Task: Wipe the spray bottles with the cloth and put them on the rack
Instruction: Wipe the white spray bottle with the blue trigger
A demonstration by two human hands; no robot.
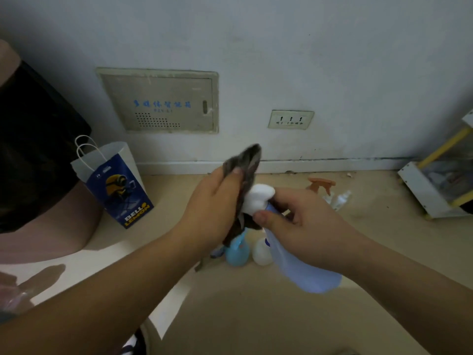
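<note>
My right hand (304, 224) grips a pale blue spray bottle (304, 272) by its neck, tilted, with its white trigger head (258, 198) pointing up and left. My left hand (212, 208) holds a dark grey cloth (245, 162) pressed against that white head. On the floor below stand a light blue bottle (238, 249) and a white bottle (261, 252). Farther back lie a spray bottle with an orange trigger (321, 185) and a small clear bottle (341, 199). The white and yellow rack (425, 190) stands at the right edge.
A blue and white paper bag (115, 183) stands on the beige floor at the left, next to a dark, pink-edged object (38, 155). The wall behind carries a metal access panel (163, 103) and a socket plate (290, 119).
</note>
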